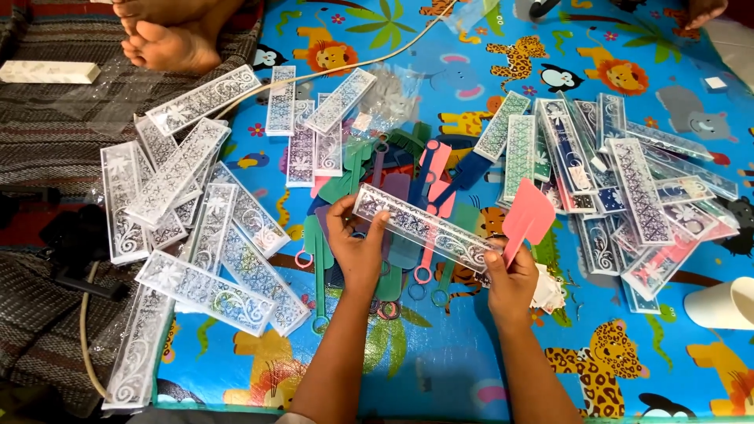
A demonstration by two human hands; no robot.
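Observation:
My left hand grips the left end of a long clear plastic sleeve with a white floral print, held level above the mat. My right hand holds the sleeve's right end and also a pink flat plastic paddle-shaped piece that sticks up from the fingers. Under my hands lies a heap of coloured plastic pieces with ring handles, green, pink, purple and blue.
Empty printed sleeves are piled at left, filled ones at right, all on a blue animal-print mat. Another person's bare feet rest at the top left. A white cup lies at right; a cable runs at left.

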